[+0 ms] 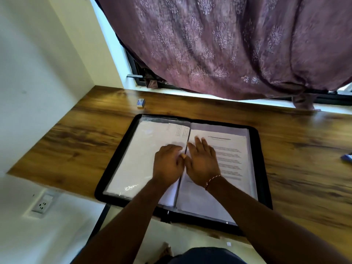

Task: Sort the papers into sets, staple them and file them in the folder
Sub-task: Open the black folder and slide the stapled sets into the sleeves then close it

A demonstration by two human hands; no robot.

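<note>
Where folder [263, 168] overhangs desk [76, 145] edge, both hands flat, desk bare rightward.

Wooden table [285, 159]; open black folder [263, 168], small blue box [141, 103], blue object at right edge [347, 157]

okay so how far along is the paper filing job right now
Done, apparently: papers sit inside the open folder's plastic sleeves on both sides. In hand: the left hand and right hand press near the spine. No loose papers show on the desk; closing the folder remains.
</note>
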